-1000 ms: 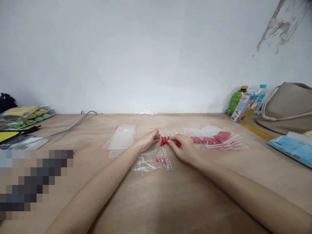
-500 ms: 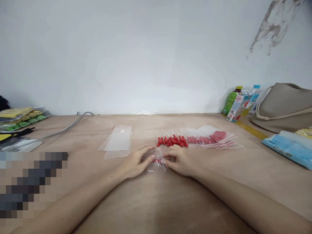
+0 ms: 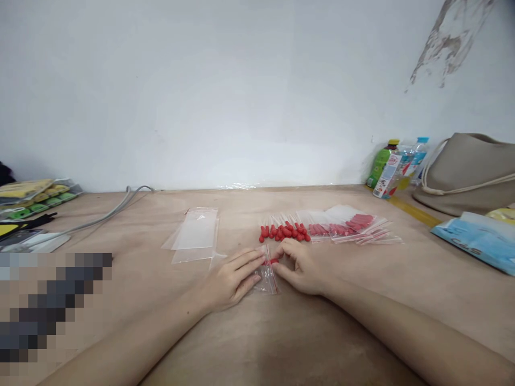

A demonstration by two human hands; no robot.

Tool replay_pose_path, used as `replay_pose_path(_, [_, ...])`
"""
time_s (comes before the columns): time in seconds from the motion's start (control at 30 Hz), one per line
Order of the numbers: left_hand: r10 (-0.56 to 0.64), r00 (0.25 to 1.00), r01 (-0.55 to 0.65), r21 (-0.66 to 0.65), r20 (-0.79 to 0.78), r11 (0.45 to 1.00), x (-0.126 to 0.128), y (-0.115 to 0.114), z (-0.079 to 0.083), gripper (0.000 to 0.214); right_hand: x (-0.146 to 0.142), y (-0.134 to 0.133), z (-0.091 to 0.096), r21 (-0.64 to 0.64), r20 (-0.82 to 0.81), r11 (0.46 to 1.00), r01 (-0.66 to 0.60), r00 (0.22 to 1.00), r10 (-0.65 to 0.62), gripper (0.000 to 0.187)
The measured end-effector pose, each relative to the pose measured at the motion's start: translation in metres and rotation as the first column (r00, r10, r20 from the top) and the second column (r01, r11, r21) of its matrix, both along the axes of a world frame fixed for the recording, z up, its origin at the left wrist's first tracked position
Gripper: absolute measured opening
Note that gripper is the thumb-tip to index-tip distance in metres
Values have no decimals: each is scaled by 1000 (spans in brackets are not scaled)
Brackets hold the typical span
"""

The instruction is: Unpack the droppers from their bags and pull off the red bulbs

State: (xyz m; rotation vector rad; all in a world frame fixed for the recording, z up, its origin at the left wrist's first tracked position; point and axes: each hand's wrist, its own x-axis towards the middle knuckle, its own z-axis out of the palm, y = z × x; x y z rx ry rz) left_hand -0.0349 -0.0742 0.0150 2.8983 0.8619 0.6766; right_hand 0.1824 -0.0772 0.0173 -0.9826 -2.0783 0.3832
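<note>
A small clear zip-lock bag (image 3: 265,282) lies flat on the wooden table between my hands. My left hand (image 3: 235,279) rests over its left part, fingers stretched out and pressing it down. At the bag's red-lined mouth, the thumb and forefinger of my right hand (image 3: 300,268) pinch a red-ended stick (image 3: 274,261), part of which shows through the plastic. Just beyond my right hand is a loose row of red-ended sticks (image 3: 285,231) with thin pale shafts. To their right, filled zip-lock bags (image 3: 348,228) overlap in a fan with red ends inside.
Flat clear bags (image 3: 197,230) lie at the left, beyond my left hand. A grey cable (image 3: 108,214) and yellow-and-green packs (image 3: 40,195) are farther left. Bottles (image 3: 388,171), a grey drawstring bag (image 3: 462,171) and a blue packet (image 3: 475,241) stand or lie at the right.
My left hand has shifted from holding the bag by thumb and fingers to lying flat on it. The bag has moved slightly nearer; a red end now shows at its mouth by my right fingertips.
</note>
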Motion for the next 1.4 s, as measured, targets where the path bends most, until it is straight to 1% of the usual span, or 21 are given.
replay_pose_path(0.1, [13,1000,-11,-88,20,996,0,-3,0,43,12,8,5,-102,-144,993,58,987,-72,6])
replay_pose_path(0.17, [9,1000,-7,-143,15,990,1,-3,3,46,22,19,9,-162,-275,984,68,955,-112,8])
replay_pose_path(0.23, [-11,1000,6,-210,-25,978,1,-2,7,49,34,32,12,-199,-422,976,86,892,-165,11])
replay_pose_path(0.3, [-52,994,24,-281,-92,959,1,0,10,50,45,44,14,-229,-550,961,152,795,-257,14])
replay_pose_path(0.37, [-91,985,39,-324,-147,945,1,3,12,50,54,52,15,-230,-623,937,263,700,-349,17])
replay_pose_path(0.4, [-105,981,46,-330,-162,943,0,4,12,50,57,55,15,-223,-635,919,324,668,-389,18])
replay_pose_path(0.43, [-113,979,52,-331,-170,942,0,5,12,51,59,57,13,-213,-628,900,381,652,-425,20])
replay_pose_path(0.5, [-118,977,55,-325,-176,944,-1,6,11,51,60,58,8,-179,-560,859,480,668,-491,22])
replay_pose_path(0.57, [-116,975,50,-318,-191,947,-1,6,10,51,58,58,2,-116,-445,828,549,717,-537,23])
replay_pose_path(0.6, [-111,974,44,-314,-199,948,-1,6,10,52,56,57,-1,-74,-382,822,565,745,-547,23])
replay_pose_path(0.67, [-96,975,30,-309,-199,951,0,6,9,52,53,56,-5,-1,-268,822,570,792,-549,22])
replay_pose_path(0.73, [-74,981,14,-311,-182,950,0,5,9,51,50,54,-7,43,-152,826,562,821,-551,22])
replay_pose_path(0.83, [-29,988,-22,-326,-150,945,2,3,8,51,46,52,-7,98,21,817,568,820,-572,22])
replay_pose_path(0.9, [22,995,-54,-344,-97,938,3,3,7,49,44,50,-6,135,94,821,554,818,-567,24])
replay_pose_path(1.0, [166,984,-126,-404,66,906,6,4,8,39,43,50,-6,154,107,831,534,827,-552,27])
replay_pose_path(1.07, [296,944,-202,-450,148,870,5,8,9,32,43,50,-7,158,79,826,541,827,-557,26])
replay_pose_path(1.17, [437,886,-329,-451,158,830,1,17,10,22,43,50,-10,220,9,796,563,815,-579,22])
replay_pose_path(1.23, [476,871,-382,-440,123,813,-3,21,11,20,40,46,-12,289,-35,778,558,819,-573,19])
replay_pose_path(1.27, [480,871,-391,-451,99,802,-4,22,11,20,38,43,-12,321,-44,781,535,833,-552,18])
replay_pose_path(1.33, [473,879,-384,-508,53,771,-4,20,12,20,31,35,-12,366,-24,814,452,878,-477,17])
replay_pose_path(1.4, [432,901,-334,-592,27,733,-2,18,15,18,24,27,-12,387,27,855,344,923,-384,16])
